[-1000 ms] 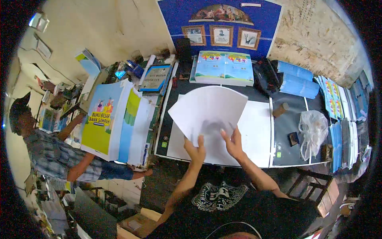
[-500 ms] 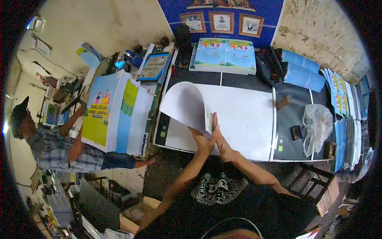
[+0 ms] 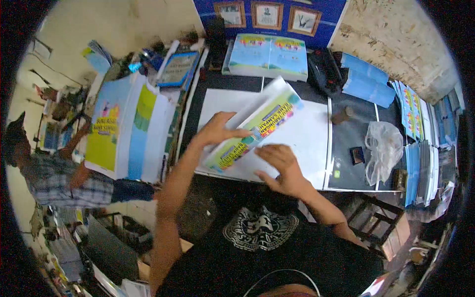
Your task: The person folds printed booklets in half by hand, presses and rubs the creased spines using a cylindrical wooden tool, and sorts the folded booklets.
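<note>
Printed face of the sheaf turned into view

At the bottom of the frame, a black T-shirt (image 3: 260, 257) bears a white emblem whose lettering I cannot read with certainty. Above it, the right hand (image 3: 282, 170) is spread and holds nothing, fingertips close to the sheaf's lower edge; contact is unclear. The left hand (image 3: 217, 129) grips the sheaf of printed covers (image 3: 271, 118), thumb across its face. Half a second ago the sheaf showed curled white paper; now it slants flatter at the frame's centre, artwork exposed, so its writing is partly legible: seemingly "TABUNGAN" and "BANK SAMPAH". It is above a white board (image 3: 308, 146) on the dark worktop (image 3: 341, 143).

At left, a tall stack of covers (image 3: 106, 123) carries a blurred "BUKU BESAR". Farther, at upper centre, are paired cover stacks (image 3: 251, 52) and framed pictures (image 3: 267, 16), their captions too small.
</note>
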Demonstrator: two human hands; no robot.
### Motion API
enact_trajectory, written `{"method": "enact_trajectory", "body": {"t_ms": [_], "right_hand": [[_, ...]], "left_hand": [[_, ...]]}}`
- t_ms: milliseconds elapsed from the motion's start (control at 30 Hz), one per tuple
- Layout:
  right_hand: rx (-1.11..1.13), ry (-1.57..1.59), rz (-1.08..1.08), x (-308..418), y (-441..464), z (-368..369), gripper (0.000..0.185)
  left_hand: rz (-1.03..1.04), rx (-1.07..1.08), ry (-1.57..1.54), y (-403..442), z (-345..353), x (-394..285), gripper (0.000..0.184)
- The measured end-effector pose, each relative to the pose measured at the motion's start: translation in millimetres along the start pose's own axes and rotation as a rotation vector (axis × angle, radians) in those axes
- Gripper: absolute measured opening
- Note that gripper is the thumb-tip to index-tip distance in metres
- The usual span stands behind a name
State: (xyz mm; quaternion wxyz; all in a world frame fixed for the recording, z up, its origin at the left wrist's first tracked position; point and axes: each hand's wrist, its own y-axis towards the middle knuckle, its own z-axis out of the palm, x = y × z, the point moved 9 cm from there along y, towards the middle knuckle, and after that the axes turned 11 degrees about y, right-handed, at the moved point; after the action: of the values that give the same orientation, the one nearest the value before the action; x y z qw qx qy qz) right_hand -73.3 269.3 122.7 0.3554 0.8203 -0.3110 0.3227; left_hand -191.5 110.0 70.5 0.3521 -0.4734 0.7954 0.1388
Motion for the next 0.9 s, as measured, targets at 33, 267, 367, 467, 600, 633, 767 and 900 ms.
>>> {"method": "enact_trajectory", "body": {"t_ms": [33, 267, 367, 467, 600, 633, 767, 900], "right_hand": [[-0.065, -0.055, -0.015, -0.4, 0.9, -8.3, 0.051], [-0.122, -0.481, 0.123, -56.8, 22.9, 13.0, 0.051], [-0.177, -0.432, 0.134, -50.0, 19.7, 14.2, 0.052], [-0.487, -0.208, 0.009, -58.8, -18.3, -24.3, 0.058], [-0.748, 0.437, 0.397, -110.9, -42.4, -29.8, 0.079], [-0.7, 0.584, 0.38, -109.3, -32.7, -16.1, 0.077], [-0.683, 0.713, 0.315, -95.2, -0.7, 3.9, 0.053], [-0.648, 0.745, 0.249, -89.5, 9.7, 4.1, 0.05]], "left_hand": [[-0.03, 0.144, 0.021, 9.8, 18.8, 11.4, 0.056], [-0.011, 0.625, 0.087, 57.8, 104.9, 63.9, 0.055], [-0.046, 0.596, 0.032, 56.0, 94.2, 60.5, 0.059], [-0.18, 0.445, -0.141, 37.4, 73.6, 66.7, 0.06], [-0.111, 0.083, -0.695, 15.7, 50.2, 35.1, 0.049], [-0.111, 0.084, -0.747, 12.7, 52.6, 18.6, 0.051], [0.058, -0.446, -0.62, 2.4, 41.0, -34.7, 0.051], [0.003, -0.562, -0.463, -21.6, 26.0, -48.7, 0.049]]}}
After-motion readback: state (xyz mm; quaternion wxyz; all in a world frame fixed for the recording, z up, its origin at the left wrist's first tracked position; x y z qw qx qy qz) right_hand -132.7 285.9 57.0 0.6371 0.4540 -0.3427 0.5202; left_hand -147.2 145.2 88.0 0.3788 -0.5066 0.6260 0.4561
